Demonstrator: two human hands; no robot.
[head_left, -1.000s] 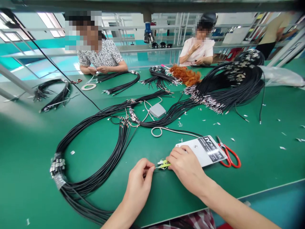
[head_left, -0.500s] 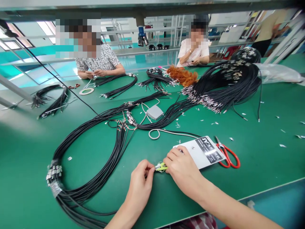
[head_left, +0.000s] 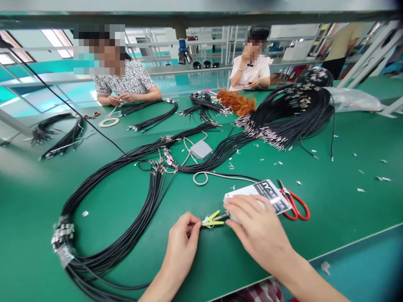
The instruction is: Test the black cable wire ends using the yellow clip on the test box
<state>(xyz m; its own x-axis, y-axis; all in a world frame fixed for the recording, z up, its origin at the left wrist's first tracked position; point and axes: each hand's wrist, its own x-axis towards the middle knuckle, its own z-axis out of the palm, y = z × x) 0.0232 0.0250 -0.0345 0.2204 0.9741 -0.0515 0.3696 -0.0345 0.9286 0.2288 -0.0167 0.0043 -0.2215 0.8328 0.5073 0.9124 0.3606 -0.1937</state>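
Head view: yellow-green clip [head_left: 214,219] is just left of the white labelled box [head_left: 271,195], a bit nearer the wearer. Clip's long axis runs roughly left-right: tip away from box, handles fanned toward it. Thin metal rod [head_left: 223,216] bridges clip and box.

Left hand [head_left: 182,239] is nearer the clip, off its tip on the side away from the box; thumb and index fingers pressed together there, pinched item mostly hidden. Right hand [head_left: 261,235] is over the box's near left part, thumb apart from the other fingers, clip handles just outside that gap; contact with box unclear.

Green tabletop [head_left: 340,197] under everything, white scraps mostly beyond and right of the box. Red-handled scissors [head_left: 286,193] just right of box. Grey pad [head_left: 201,149] beyond it to the left, big black cable loop [head_left: 97,176] well left, thick cable pile [head_left: 292,109] beyond. Far past the box: person in patterned shirt [head_left: 134,79] to the left, person in light shirt [head_left: 262,69] roughly straight beyond.
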